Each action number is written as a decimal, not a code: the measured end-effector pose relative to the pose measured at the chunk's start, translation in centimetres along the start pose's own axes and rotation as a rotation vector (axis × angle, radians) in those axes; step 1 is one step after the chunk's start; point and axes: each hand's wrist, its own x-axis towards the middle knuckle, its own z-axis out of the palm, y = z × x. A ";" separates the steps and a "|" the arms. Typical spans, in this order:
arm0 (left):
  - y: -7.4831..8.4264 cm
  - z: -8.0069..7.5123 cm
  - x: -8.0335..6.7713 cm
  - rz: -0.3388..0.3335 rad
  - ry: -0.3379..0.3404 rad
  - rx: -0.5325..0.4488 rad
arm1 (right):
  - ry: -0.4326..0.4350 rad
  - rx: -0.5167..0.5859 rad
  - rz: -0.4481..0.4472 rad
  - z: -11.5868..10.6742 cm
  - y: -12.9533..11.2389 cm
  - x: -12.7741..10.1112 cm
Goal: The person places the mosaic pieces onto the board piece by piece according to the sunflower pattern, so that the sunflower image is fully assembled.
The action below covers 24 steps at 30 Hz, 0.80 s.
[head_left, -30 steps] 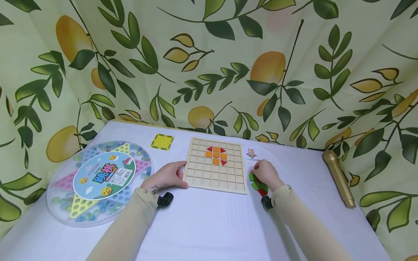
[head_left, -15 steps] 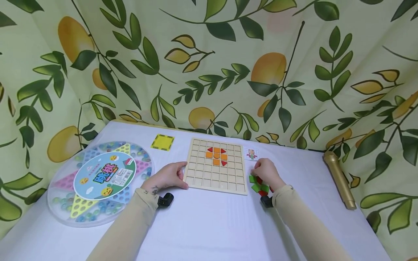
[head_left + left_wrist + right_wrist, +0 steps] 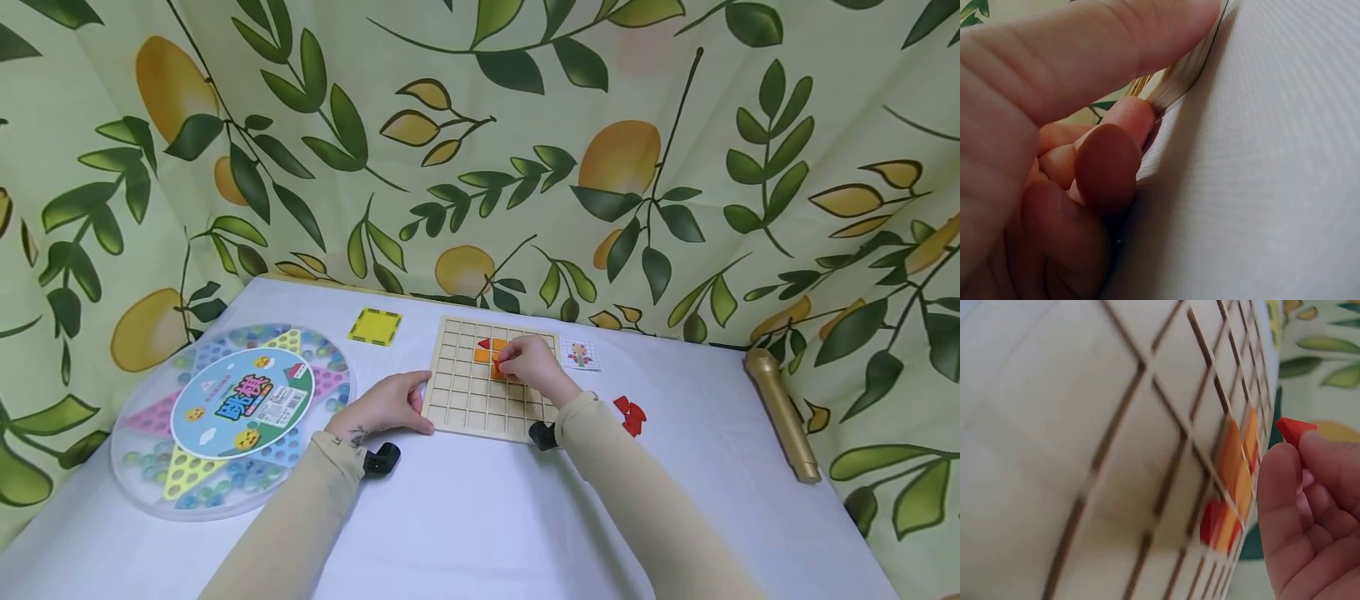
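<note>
A wooden grid board (image 3: 465, 408) lies in the middle of the table. Orange pieces (image 3: 481, 356) and a red triangle (image 3: 484, 343) sit in its cells, partly covered by my right hand (image 3: 529, 365). That hand is over the board, pinching a small red triangular piece (image 3: 1296, 429) between thumb and fingertip; in the right wrist view the piece is held up off the grid. My left hand (image 3: 386, 404) holds the board at its left edge, thumb at the near corner (image 3: 1175, 84) and a finger farther up the side.
Several red pieces (image 3: 632, 414) lie right of the board, beside my right sleeve. A small printed pattern card (image 3: 580, 353) lies behind them. A round marble game box (image 3: 232, 417) and a yellow square frame (image 3: 374, 326) are at left, a gold tube (image 3: 780, 417) at far right.
My right hand has moved left from the loose pieces to the board, bringing a red triangular piece. The green pieces no longer show beside my right sleeve. My left hand has stayed put.
</note>
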 end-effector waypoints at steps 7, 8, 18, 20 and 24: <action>0.2 0.1 0.1 -0.010 -0.009 -0.009 | 0.016 -0.191 -0.090 2.4 -0.6 1.4; 0.3 0.1 0.1 -0.014 -0.010 -0.014 | 0.021 -0.220 -0.107 2.5 -0.6 1.5; 0.3 0.0 -0.1 0.000 -0.008 -0.008 | 0.009 -0.383 -0.183 3.2 -1.1 1.8; 0.3 0.0 -0.1 0.006 -0.006 -0.005 | 0.004 -0.400 -0.181 3.3 -1.1 1.7; 0.2 -0.1 0.0 0.016 -0.004 0.006 | -0.002 -0.433 -0.188 3.4 -1.2 1.8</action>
